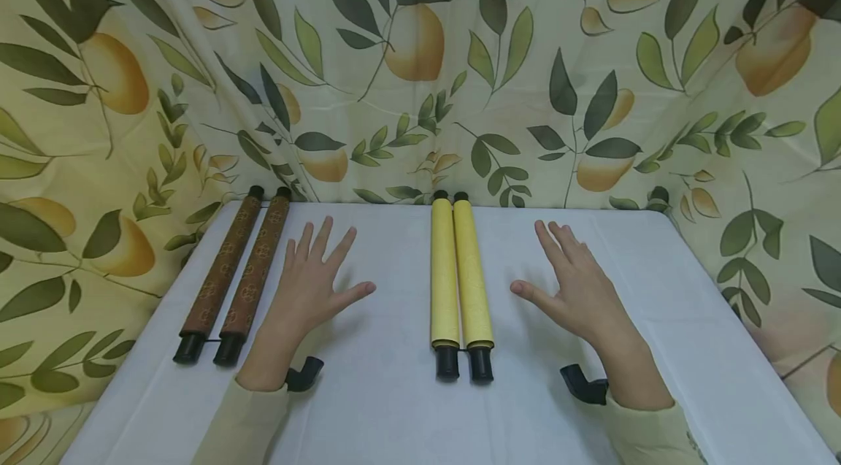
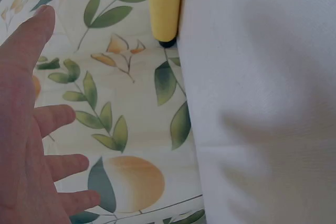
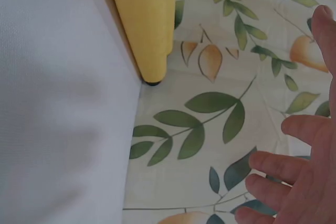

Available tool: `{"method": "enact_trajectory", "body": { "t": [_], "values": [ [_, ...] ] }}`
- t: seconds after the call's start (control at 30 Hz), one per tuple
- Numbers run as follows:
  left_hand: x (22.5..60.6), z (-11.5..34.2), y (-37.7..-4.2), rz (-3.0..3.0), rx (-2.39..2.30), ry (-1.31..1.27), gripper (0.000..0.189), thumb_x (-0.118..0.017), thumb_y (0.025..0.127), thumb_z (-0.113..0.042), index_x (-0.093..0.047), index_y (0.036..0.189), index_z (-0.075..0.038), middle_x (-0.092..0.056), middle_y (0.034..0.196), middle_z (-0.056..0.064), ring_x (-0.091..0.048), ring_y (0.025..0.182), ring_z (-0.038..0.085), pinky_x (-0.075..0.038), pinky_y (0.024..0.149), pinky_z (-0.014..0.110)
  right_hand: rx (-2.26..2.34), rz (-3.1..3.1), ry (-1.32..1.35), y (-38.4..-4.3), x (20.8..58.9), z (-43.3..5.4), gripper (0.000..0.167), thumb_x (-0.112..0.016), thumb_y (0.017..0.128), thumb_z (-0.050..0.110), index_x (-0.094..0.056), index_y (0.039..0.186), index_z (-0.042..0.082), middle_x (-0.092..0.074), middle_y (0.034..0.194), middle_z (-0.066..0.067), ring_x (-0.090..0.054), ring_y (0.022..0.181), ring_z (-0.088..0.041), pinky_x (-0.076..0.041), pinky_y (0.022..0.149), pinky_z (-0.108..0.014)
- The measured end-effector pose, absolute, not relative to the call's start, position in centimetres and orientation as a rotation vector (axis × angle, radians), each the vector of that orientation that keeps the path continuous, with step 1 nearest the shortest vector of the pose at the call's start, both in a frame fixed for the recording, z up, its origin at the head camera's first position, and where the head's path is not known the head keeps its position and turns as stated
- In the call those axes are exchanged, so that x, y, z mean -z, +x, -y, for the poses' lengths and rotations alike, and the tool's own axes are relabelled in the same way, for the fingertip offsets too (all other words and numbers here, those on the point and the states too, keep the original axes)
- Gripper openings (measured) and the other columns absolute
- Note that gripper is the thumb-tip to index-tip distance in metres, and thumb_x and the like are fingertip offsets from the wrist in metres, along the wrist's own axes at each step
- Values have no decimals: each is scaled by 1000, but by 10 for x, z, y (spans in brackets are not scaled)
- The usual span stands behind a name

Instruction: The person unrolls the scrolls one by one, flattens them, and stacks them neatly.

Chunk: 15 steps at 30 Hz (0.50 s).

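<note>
A yellow scroll (image 1: pixel 444 275), wound into two rolls side by side with black end knobs, lies lengthwise at the middle of the table. To its left, a brown patterned scroll (image 1: pixel 256 271), likewise in two rolls with black knobs, lies slanted. Between the two scrolls my left hand (image 1: pixel 309 293) is held over the white cloth, fingers spread, holding nothing. My right hand (image 1: pixel 581 290) hovers right of the yellow scroll, fingers straight and thumb pointing toward it. Both wrist views show part of the yellow scroll, with the hands apart from it.
A white cloth (image 1: pixel 374 406) covers the table. Behind and beside it hangs a curtain (image 1: pixel 407 136) printed with fruit and leaves, meeting the table's far edge. The far knobs of both scrolls reach that edge. A black wrist mount sits on each forearm.
</note>
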State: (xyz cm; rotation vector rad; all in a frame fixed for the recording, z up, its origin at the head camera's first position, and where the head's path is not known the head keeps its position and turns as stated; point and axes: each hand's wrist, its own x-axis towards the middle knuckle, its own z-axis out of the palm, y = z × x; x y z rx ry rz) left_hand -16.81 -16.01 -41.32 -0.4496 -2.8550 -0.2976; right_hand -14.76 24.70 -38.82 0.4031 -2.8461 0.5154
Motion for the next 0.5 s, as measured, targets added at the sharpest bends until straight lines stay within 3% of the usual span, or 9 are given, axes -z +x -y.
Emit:
{"method": "enact_trajectory", "body": {
  "t": [0.17, 0.3, 0.5],
  "values": [
    [412, 157, -167, 2868, 353, -499, 93, -58, 83, -75, -32, 157, -25, -16, 165, 16, -12, 149, 48, -15, 113, 71, -555, 2853, 416, -149, 386, -244, 97, -67, 86, 62, -19, 161, 22, -25, 162, -20, -16, 151, -40, -20, 115, -65],
    [420, 145, -165, 2843, 395, -647, 87, -59, 86, -69, -32, 157, -27, -16, 166, 13, -14, 150, 45, -19, 114, 69, -607, 2882, 493, -149, 392, -237, 85, -66, 88, 59, -30, 158, 25, -24, 164, -11, -18, 151, -37, -28, 108, -70],
    [436, 97, -162, 2866, 377, -989, 75, -51, 92, -68, -33, 156, -33, -18, 166, 9, -21, 149, 44, -27, 111, 68, -685, 2938, 759, -146, 410, -221, 64, -66, 93, 48, -48, 149, 24, -30, 163, -2, -30, 148, -34, -37, 106, -64]
  ]
}}
